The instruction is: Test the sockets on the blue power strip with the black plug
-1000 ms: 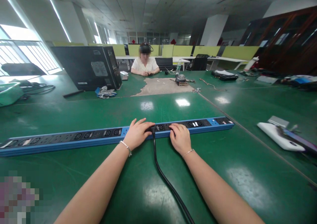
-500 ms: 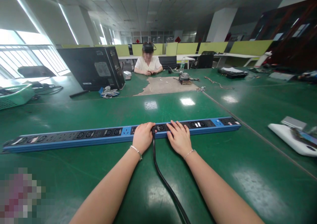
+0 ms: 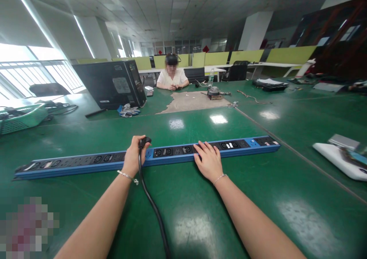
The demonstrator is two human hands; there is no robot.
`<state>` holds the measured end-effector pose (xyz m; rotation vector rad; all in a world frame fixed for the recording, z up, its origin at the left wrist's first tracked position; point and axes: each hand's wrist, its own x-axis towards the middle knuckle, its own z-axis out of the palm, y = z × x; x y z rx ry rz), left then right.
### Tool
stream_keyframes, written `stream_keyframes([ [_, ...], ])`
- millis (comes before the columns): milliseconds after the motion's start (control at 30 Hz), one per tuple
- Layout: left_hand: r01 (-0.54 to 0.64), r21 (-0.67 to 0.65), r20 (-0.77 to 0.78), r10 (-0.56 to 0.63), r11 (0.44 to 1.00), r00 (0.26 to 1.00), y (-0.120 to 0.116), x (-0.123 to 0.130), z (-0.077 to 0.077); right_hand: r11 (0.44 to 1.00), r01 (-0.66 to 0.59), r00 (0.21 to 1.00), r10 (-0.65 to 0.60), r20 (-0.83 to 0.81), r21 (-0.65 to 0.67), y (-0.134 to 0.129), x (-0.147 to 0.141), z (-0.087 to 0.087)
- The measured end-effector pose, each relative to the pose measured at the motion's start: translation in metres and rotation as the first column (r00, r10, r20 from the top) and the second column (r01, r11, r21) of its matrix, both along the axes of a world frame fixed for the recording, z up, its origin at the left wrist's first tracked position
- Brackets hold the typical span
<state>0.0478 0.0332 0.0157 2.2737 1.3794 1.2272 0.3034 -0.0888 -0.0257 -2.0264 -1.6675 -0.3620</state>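
A long blue and black power strip lies across the green table, with several sockets along its top. My left hand is closed round a black plug, raised over the strip just left of its middle. From the plug a black cable runs down toward the near edge of the view. My right hand rests on the strip right of the middle, fingers spread and flat, holding nothing.
A black computer case stands at the back left, gloves beside it. A green basket is far left, a white device at right. Across the table sits a person.
My left hand has moved left along the strip with the plug, which is now clear of the sockets. The cable has shifted left too. My right hand has stayed in place.
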Motion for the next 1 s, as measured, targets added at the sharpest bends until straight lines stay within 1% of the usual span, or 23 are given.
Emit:
stream_keyframes([
  [100,0.142,-0.105,-0.082,-0.15,0.984,0.985,0.013,-0.026,-0.01,1.0,-0.004,1.0,0.004,0.0,0.011,0.0,0.0,-0.001],
  [167,0.21,-0.142,-0.128,-0.229,0.967,0.965,0.016,-0.031,-0.017,1.0,-0.007,1.0,0.007,0.005,0.017,0.0,0.001,-0.002],
  [200,0.225,-0.149,-0.147,-0.247,0.963,0.958,0.017,-0.032,-0.019,1.0,-0.007,1.0,0.007,0.008,0.019,0.0,0.001,-0.002],
  [267,0.225,-0.146,-0.182,-0.25,0.963,0.951,0.016,-0.03,-0.02,1.0,-0.008,1.0,0.007,0.016,0.023,0.0,0.002,-0.002],
  [367,0.205,-0.112,-0.256,-0.227,0.972,0.94,0.012,-0.028,-0.013,1.0,-0.011,1.0,0.01,0.023,0.023,0.0,0.002,-0.002],
  [467,0.242,-0.074,-0.331,-0.253,0.967,0.909,0.009,-0.028,-0.005,1.0,-0.006,1.0,0.006,0.023,0.02,0.001,0.002,-0.002],
  [533,0.275,-0.05,-0.369,-0.274,0.96,0.888,0.008,-0.029,-0.004,1.0,-0.001,1.0,0.0,0.023,0.019,0.001,0.002,-0.002],
  [633,0.278,-0.009,-0.398,-0.259,0.961,0.88,0.006,-0.03,-0.006,1.0,-0.001,1.0,0.0,0.026,0.013,0.002,0.002,-0.002],
  [800,0.2,0.024,-0.4,-0.174,0.979,0.9,0.002,-0.031,-0.013,1.0,-0.004,1.0,0.004,0.028,0.002,0.002,0.002,-0.001],
  [867,0.202,0.015,-0.391,-0.18,0.979,0.903,0.0,-0.03,-0.014,1.0,0.002,1.0,-0.002,0.03,0.004,0.002,0.002,-0.001],
  [1000,0.255,-0.003,-0.397,-0.235,0.967,0.887,-0.004,-0.025,-0.015,1.0,0.001,0.999,-0.002,0.033,0.006,0.002,0.003,-0.001],
])
